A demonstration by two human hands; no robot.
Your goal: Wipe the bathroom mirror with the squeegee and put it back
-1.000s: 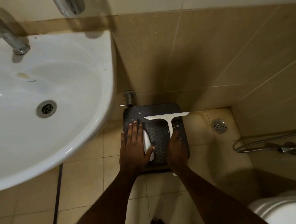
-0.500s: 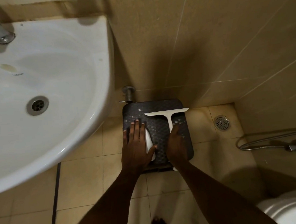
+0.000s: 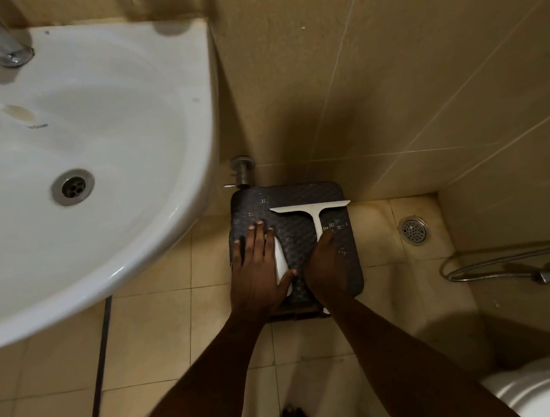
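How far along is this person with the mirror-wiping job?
I cannot tell whether the wiping is done: no mirror is in view. In hand: the right hand is on the handle of the white squeegee, which lies flat on the dark stool by the sink. The left hand rests on a white object there. They are either picking it up or putting it back.

Sink [image 3: 150, 87], floor drain [image 3: 414, 230] (tiled floor [image 3: 152, 328])

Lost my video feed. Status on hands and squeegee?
Right hand on squeegee handle, squeegee flat on dark stool. Left hand flat over a white object. Nothing blocking.
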